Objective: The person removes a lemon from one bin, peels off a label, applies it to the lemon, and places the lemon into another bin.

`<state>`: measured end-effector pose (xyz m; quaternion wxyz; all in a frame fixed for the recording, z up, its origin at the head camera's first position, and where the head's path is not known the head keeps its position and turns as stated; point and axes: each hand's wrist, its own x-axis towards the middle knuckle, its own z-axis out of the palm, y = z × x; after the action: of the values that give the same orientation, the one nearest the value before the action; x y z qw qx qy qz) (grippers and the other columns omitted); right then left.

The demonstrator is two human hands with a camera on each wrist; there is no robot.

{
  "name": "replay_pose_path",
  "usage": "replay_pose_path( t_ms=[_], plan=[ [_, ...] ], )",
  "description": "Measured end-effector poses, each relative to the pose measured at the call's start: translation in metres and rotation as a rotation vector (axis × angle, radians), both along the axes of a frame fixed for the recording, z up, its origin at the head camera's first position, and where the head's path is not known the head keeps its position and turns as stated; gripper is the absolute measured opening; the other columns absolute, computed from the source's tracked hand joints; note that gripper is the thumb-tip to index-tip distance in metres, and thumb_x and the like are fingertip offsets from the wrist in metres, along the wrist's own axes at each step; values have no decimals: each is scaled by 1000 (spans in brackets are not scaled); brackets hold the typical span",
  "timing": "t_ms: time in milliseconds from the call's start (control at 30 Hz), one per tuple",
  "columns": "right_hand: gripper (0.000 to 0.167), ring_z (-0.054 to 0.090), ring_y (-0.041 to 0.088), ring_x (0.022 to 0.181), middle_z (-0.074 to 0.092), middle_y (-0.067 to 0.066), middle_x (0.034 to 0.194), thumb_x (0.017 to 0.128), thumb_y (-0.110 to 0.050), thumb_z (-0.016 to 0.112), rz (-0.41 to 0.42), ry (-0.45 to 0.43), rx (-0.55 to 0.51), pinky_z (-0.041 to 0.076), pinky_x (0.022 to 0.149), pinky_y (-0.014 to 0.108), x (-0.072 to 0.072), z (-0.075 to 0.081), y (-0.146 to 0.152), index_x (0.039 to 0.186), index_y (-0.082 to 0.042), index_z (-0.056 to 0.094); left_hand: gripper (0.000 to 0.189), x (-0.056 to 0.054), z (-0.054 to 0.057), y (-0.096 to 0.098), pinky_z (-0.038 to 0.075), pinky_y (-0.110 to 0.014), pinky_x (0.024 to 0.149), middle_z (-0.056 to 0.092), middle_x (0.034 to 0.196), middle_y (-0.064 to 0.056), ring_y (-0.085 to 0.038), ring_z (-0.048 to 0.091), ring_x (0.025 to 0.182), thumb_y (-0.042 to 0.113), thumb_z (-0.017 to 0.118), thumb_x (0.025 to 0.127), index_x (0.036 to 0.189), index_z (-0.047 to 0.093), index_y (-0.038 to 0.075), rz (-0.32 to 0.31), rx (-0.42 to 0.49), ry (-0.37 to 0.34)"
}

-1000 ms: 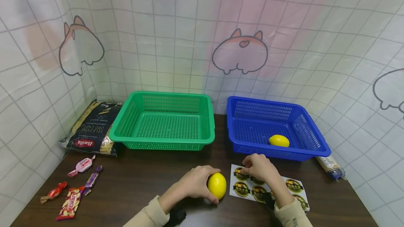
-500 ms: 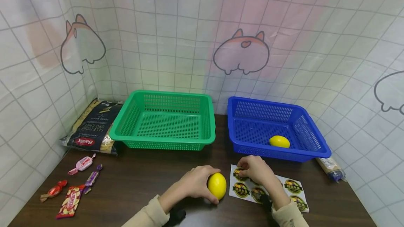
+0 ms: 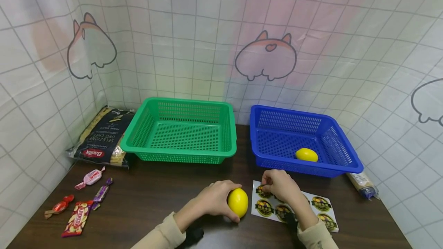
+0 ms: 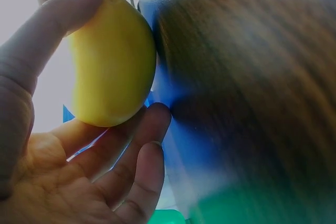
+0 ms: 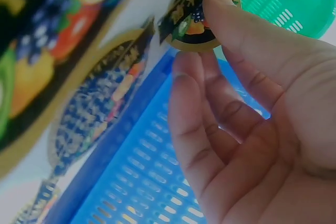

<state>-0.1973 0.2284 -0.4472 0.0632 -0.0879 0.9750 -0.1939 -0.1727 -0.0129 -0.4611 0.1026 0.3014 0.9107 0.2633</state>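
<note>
My left hand (image 3: pixel 216 199) grips a yellow lemon (image 3: pixel 238 203) at the front middle of the table. In the left wrist view the thumb lies on one side of the lemon (image 4: pixel 113 61) and the fingers on the other. Beside it lies a white sticker sheet (image 3: pixel 255 206) with round black-and-gold fruit labels. My right hand (image 3: pixel 283 187) is over the sheet's upper left part. Seen from the right wrist, the thumb and fingertips pinch a round sticker (image 5: pixel 197 35) at its edge. A second lemon (image 3: pixel 306 155) lies in the blue basket (image 3: pixel 290 161).
A green basket (image 3: pixel 180 156) stands left of the blue one. Farther left are a pasta bag (image 3: pixel 107 137), a pink candy (image 3: pixel 91 178), a purple candy (image 3: pixel 101 194), a red candy (image 3: pixel 60 205) and a red snack bar (image 3: pixel 77 218). A small packet (image 3: pixel 363 185) lies at the right.
My right hand has shifted slightly left over the sticker sheet, its fingertips now at the upper left sticker. The left hand and its lemon have stayed in place.
</note>
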Motion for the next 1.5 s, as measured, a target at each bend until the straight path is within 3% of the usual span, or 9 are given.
replay_pose_path(
  t_ms=[267,500,600,700,867,1067,1367,1500],
  plan=[
    [23,50,14,61,58,-6,68,84,-17,78,24,-21,34,39,56,28,6,11,0,75,-19,58,88,-2,0,0,55,-28,79,68,126,-1,-11,64,101,49,92,60,135,61,17,-3,10,-6],
    [22,50,13,61,58,-7,69,87,-22,76,3,31,47,38,54,28,16,30,-4,78,-22,56,88,-1,-1,-1,55,-28,80,68,127,-1,-11,64,102,50,92,60,136,61,17,-2,13,-17],
    [20,51,11,61,61,-7,71,88,-22,75,21,77,-10,40,53,27,22,41,-5,80,-22,57,88,0,-1,-2,55,-28,82,68,127,-1,-11,64,103,51,92,60,135,61,17,3,12,-15],
    [17,52,8,63,66,-8,75,89,-20,74,93,112,-110,43,55,23,27,51,-5,84,-21,58,88,-1,-2,-2,56,-29,83,68,126,-1,-12,64,104,51,92,59,135,62,16,5,13,-10],
    [10,60,5,68,72,-5,86,93,-20,70,239,74,-315,50,60,21,33,60,-3,92,-20,60,89,-2,-1,-1,56,-28,81,68,127,0,-11,65,104,51,92,59,135,61,17,1,11,-8],
    [9,64,6,76,72,-1,93,95,-24,67,316,-7,-435,54,67,22,35,59,-8,98,-19,61,89,-3,-2,-1,55,-26,79,68,126,0,-9,64,101,51,93,58,135,62,17,3,14,-10],
    [9,64,4,79,72,4,96,94,-23,69,372,-72,-462,56,68,22,30,44,-19,101,-17,68,80,-5,-2,-2,51,-21,74,69,116,4,-3,59,91,49,93,59,129,64,23,-16,40,-38],
    [9,63,3,74,72,4,94,93,-23,70,393,-75,-447,54,66,20,27,37,-23,100,-17,69,81,-4,-2,-2,51,-21,77,70,116,5,-2,59,93,48,93,59,130,64,24,-19,39,-33]
  ],
)
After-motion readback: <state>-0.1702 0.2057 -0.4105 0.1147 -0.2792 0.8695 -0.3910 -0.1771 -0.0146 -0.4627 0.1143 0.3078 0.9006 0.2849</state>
